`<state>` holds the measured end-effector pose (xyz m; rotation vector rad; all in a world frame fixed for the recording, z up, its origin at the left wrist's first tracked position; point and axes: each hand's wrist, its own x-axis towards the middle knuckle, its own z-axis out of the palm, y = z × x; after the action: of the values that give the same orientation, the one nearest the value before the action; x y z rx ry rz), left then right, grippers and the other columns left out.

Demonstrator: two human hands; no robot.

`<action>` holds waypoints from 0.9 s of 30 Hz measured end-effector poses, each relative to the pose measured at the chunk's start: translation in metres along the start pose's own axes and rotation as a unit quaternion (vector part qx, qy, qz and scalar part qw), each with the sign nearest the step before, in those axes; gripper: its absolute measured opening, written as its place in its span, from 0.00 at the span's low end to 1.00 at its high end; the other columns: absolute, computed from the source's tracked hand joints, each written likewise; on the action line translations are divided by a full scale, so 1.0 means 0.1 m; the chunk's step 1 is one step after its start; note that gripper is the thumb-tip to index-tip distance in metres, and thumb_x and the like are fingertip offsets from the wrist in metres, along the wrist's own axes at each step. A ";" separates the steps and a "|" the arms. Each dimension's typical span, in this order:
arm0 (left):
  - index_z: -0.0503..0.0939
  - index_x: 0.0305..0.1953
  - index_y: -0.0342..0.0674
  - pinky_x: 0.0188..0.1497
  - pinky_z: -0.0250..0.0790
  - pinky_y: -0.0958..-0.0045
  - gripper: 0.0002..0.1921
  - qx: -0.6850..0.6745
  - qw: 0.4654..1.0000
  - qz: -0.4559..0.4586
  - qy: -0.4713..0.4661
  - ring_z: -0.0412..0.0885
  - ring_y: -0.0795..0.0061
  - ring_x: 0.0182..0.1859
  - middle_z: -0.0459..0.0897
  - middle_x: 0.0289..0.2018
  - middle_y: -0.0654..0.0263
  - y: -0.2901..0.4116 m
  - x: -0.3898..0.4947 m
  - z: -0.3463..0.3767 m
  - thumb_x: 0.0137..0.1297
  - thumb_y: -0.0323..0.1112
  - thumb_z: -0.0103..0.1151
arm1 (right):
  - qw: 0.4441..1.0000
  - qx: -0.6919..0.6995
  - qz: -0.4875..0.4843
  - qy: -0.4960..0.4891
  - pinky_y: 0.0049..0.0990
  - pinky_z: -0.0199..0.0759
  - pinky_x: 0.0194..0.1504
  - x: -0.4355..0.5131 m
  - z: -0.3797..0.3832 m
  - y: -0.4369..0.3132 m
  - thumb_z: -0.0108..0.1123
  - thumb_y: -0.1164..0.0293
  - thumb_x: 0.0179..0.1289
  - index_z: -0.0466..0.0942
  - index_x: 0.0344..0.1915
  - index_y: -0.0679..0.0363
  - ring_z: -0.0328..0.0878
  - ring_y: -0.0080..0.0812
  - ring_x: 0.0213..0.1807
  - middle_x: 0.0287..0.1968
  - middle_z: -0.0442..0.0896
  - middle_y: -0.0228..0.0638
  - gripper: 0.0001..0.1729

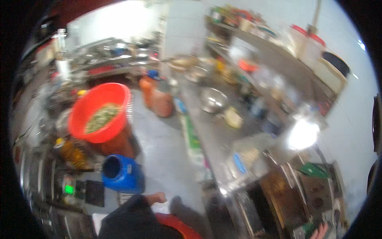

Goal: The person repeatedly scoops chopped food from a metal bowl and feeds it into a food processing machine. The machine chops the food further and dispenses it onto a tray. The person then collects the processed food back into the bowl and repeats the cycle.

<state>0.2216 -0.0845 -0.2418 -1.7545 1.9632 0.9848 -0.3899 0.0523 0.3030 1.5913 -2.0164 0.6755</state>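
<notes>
At the bottom right edge, the fingers of my right hand (320, 231) show, partly cut off and blurred, spread with nothing seen in them, near a worn metal-framed unit (316, 194). A dark-clothed limb (128, 218) reaches up from the bottom centre. Its bare end (156, 198) is too blurred to tell as my left hand or a foot, and nothing is seen held there. Just above it stands a blue plastic drum (126, 174) with a dark round opening. Beyond the drum is a large red plastic tub (112, 131) holding chopped green pieces (103, 118).
A steel counter (203, 125) bears a metal bowl (213, 100), a pale cabbage-like vegetable (233, 118) and a clear bag (249, 156). Orange containers (161, 103) stand on the grey floor (158, 143). Loaded wall shelves (268, 44) run above. A red curved rim (179, 225) lies at the bottom.
</notes>
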 end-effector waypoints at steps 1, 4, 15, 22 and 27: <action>0.86 0.35 0.37 0.47 0.72 0.50 0.21 0.011 0.999 -0.028 0.022 0.82 0.45 0.43 0.84 0.40 0.46 -0.14 -0.03 -0.01 0.56 0.48 0.50 | 0.991 -0.129 -0.010 -0.028 0.41 0.66 0.62 -0.03 0.03 0.00 0.49 0.60 0.74 0.72 0.60 0.68 0.75 0.47 0.59 0.58 0.77 0.52 0.25; 0.85 0.35 0.36 0.47 0.72 0.50 0.22 -0.013 1.000 -0.001 0.021 0.82 0.45 0.44 0.84 0.40 0.45 -0.26 -0.10 -0.11 0.56 0.49 0.49 | 0.965 -0.166 0.136 -0.148 0.43 0.65 0.62 -0.08 0.02 0.01 0.50 0.57 0.74 0.74 0.59 0.65 0.72 0.53 0.60 0.60 0.75 0.54 0.25; 0.85 0.41 0.40 0.50 0.71 0.53 0.20 -0.058 0.980 0.193 -0.003 0.82 0.48 0.44 0.85 0.38 0.48 1.30 0.06 -0.14 0.59 0.49 0.52 | 0.990 -0.002 0.094 -0.102 0.43 0.55 0.69 -0.11 0.00 -0.08 0.55 0.55 0.71 0.70 0.63 0.65 0.64 0.51 0.67 0.66 0.70 0.51 0.29; 0.85 0.38 0.39 0.48 0.71 0.52 0.21 -0.081 0.984 0.160 -0.006 0.82 0.48 0.43 0.85 0.38 0.47 1.53 0.15 0.21 0.58 0.50 0.53 | 0.985 -0.012 0.119 -0.127 0.43 0.55 0.69 -0.08 -0.06 -0.16 0.54 0.56 0.71 0.68 0.64 0.67 0.63 0.51 0.69 0.68 0.67 0.51 0.31; 0.85 0.35 0.39 0.44 0.73 0.55 0.22 -0.054 0.990 0.132 -0.014 0.83 0.52 0.40 0.85 0.36 0.48 1.44 -0.20 -0.08 0.59 0.53 0.53 | 0.980 -0.068 0.109 -0.151 0.43 0.56 0.69 -0.06 -0.05 -0.16 0.54 0.57 0.72 0.65 0.66 0.67 0.63 0.51 0.69 0.69 0.66 0.51 0.32</action>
<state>0.0884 -0.0753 -0.1838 -1.5497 2.2027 1.2164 -0.3723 0.0570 0.3039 1.4794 -2.4277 0.3769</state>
